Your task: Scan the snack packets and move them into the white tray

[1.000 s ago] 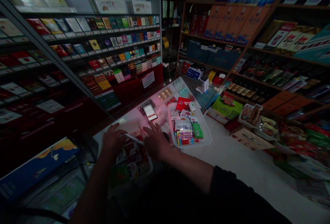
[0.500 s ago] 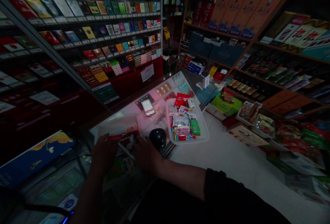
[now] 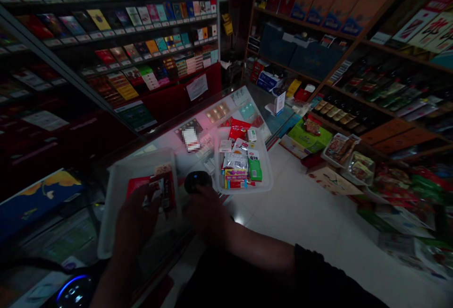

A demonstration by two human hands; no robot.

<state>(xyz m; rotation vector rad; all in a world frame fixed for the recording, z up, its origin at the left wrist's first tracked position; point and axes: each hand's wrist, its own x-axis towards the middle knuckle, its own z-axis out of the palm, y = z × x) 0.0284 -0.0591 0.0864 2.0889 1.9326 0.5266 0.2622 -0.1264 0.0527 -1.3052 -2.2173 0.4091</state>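
My left hand [image 3: 137,216] reaches into a white plastic tray [image 3: 106,232] on the left. Its thumb and fingers are apart over red and dark snack packets [image 3: 167,190] and seem to touch them. My right hand [image 3: 208,213] is outside this tray, close against the underside of a black rounded device [image 3: 197,181] on the counter. Its fingers are dark and partly hidden, so their grip does not show. A second white tray [image 3: 267,178] stands beyond the device, holding a red packet [image 3: 239,129], a green packet [image 3: 255,168] and several other small packs.
The glass counter [image 3: 161,143] carries a pixelated white item [image 3: 191,139] and a small white stand card [image 3: 279,104]. Shelves of cigarette packs [image 3: 152,15] rise behind. Boxes and snack trays [image 3: 339,149] line the right side above the pale floor [image 3: 293,213]. A blue box [image 3: 38,199] lies at left.
My view has tilted down and shifted. My right hand has left the packets and moved beside the black device. My left hand stays at the packets, and more of the left tray shows.
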